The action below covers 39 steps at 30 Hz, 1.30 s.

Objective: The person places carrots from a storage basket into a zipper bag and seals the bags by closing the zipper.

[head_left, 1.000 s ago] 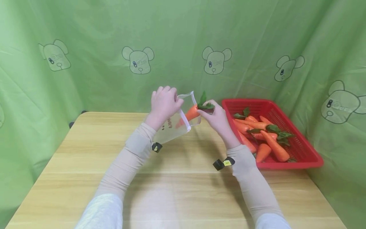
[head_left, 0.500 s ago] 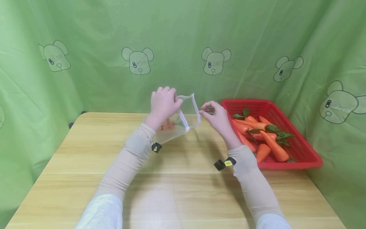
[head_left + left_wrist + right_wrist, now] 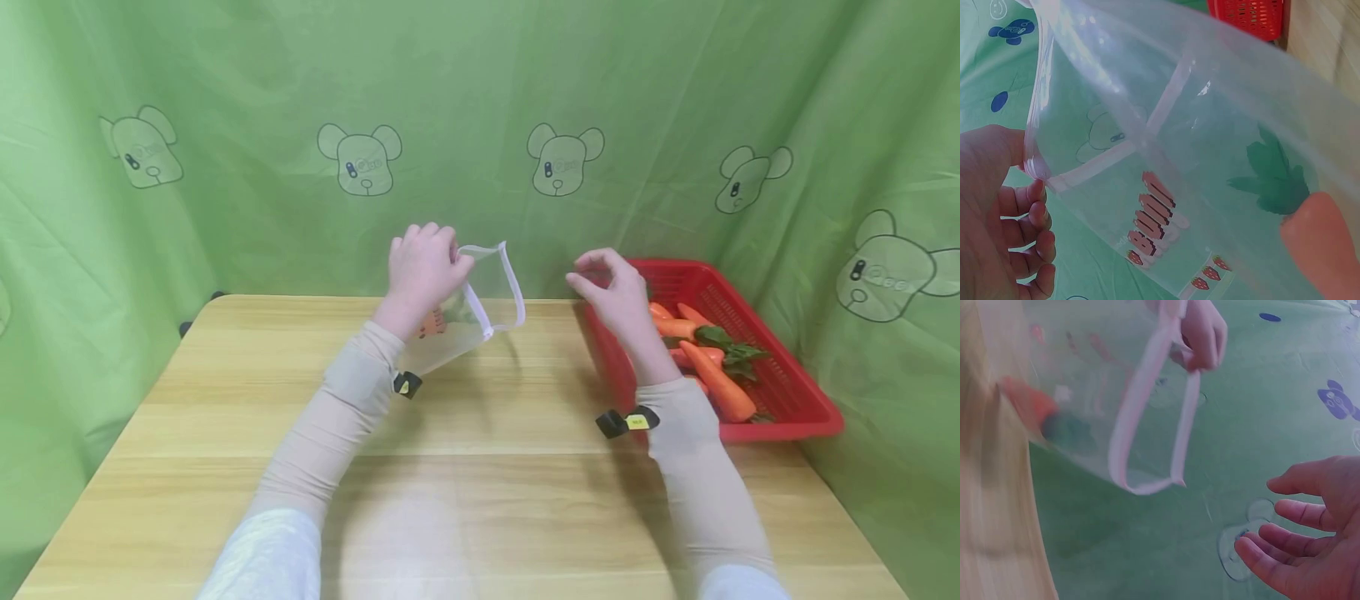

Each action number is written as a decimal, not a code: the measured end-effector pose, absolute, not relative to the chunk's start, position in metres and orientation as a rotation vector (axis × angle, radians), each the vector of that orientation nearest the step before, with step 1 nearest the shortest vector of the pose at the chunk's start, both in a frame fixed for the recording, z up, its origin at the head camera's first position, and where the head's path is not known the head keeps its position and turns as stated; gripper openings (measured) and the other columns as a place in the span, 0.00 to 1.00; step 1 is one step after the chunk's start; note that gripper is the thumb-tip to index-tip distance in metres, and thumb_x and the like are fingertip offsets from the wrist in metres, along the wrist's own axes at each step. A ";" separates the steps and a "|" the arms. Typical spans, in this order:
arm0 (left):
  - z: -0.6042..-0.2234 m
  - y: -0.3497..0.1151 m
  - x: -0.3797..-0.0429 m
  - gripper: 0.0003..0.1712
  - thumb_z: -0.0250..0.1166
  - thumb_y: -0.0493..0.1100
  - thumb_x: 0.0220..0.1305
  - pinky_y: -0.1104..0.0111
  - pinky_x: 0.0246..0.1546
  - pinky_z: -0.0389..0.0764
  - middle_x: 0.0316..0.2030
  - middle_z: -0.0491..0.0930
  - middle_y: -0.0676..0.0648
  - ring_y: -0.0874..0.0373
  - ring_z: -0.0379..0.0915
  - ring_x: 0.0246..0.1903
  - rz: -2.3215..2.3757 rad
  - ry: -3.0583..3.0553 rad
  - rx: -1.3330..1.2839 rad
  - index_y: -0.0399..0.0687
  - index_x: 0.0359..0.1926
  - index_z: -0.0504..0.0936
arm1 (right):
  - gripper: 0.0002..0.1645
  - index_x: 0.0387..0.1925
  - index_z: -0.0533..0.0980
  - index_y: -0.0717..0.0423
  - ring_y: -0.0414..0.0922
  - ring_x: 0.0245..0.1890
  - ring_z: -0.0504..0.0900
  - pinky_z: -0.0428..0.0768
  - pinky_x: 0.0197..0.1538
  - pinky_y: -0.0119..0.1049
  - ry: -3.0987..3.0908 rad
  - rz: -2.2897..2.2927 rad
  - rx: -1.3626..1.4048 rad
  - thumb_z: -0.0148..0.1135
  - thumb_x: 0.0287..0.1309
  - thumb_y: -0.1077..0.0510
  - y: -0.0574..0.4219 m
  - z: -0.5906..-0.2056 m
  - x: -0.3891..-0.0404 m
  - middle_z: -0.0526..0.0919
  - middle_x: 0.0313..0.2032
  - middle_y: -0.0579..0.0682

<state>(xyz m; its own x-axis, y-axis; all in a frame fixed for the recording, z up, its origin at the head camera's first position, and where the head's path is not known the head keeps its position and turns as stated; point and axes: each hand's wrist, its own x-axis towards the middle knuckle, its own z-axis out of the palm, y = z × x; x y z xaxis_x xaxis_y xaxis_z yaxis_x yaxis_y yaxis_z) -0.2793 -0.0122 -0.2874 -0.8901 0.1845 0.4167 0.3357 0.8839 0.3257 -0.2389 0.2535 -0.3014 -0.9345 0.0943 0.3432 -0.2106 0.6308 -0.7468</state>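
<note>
A translucent zip bag [image 3: 450, 340] hangs from my left hand [image 3: 426, 268], its white-edged mouth gaping toward the right. Thumb and curled fingers pinch the rim, as the left wrist view shows. Inside the bag lies a carrot [image 3: 1319, 240] with green leaves, seen through the plastic, which also bears printed lettering and strawberries. My right hand [image 3: 618, 292] holds nothing; its fingers are relaxed and slightly bent, apart from the bag, at the left rim of a red basket [image 3: 813, 408]. In the right wrist view the bag's opening faces that hand.
Several orange carrots [image 3: 718, 383] with leaves lie in the red basket at the right of the wooden table [image 3: 450, 500]; my right hand and forearm hide some. A green curtain [image 3: 465, 67] with bear-head drawings surrounds the table.
The carrot my right hand held at the bag's mouth has been let go and is down inside the bag. My right hand has drawn away rightward to the basket; my left hand has hardly moved.
</note>
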 end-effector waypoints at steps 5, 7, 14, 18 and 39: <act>-0.288 -0.012 -0.279 0.12 0.57 0.54 0.63 0.62 0.44 0.67 0.30 0.72 0.53 0.55 0.65 0.37 -0.566 -2.674 -0.386 0.54 0.28 0.71 | 0.22 0.51 0.74 0.57 0.29 0.39 0.78 0.76 0.38 0.20 -2.506 1.209 0.026 0.64 0.60 0.50 0.275 -0.296 -0.232 0.81 0.47 0.52; -0.288 -0.012 -0.278 0.12 0.57 0.54 0.63 0.61 0.44 0.67 0.30 0.72 0.53 0.55 0.65 0.37 -0.569 -2.674 -0.386 0.54 0.28 0.71 | 0.22 0.51 0.74 0.56 0.27 0.37 0.77 0.76 0.36 0.21 -2.499 1.209 0.008 0.64 0.60 0.49 0.284 -0.296 -0.229 0.80 0.45 0.48; -0.287 -0.012 -0.278 0.12 0.58 0.54 0.62 0.62 0.44 0.67 0.30 0.72 0.53 0.55 0.64 0.37 -0.567 -2.670 -0.388 0.54 0.28 0.71 | 0.27 0.53 0.73 0.54 0.27 0.41 0.73 0.70 0.43 0.22 -2.515 1.110 -0.076 0.62 0.59 0.42 0.318 -0.297 -0.218 0.78 0.45 0.42; -0.287 -0.013 -0.278 0.12 0.57 0.54 0.63 0.62 0.45 0.67 0.30 0.72 0.53 0.55 0.64 0.37 -0.564 -2.677 -0.387 0.54 0.28 0.71 | 0.26 0.52 0.72 0.54 0.27 0.41 0.72 0.69 0.44 0.21 -2.506 1.095 -0.129 0.62 0.60 0.42 0.337 -0.299 -0.212 0.77 0.43 0.38; -0.288 -0.016 -0.279 0.12 0.57 0.54 0.63 0.62 0.44 0.67 0.31 0.72 0.53 0.55 0.65 0.37 -0.567 -2.678 -0.390 0.54 0.29 0.72 | 0.29 0.56 0.69 0.60 0.23 0.31 0.69 0.74 0.27 0.21 -2.592 0.977 -0.251 0.63 0.60 0.47 0.411 -0.333 -0.181 0.72 0.38 0.30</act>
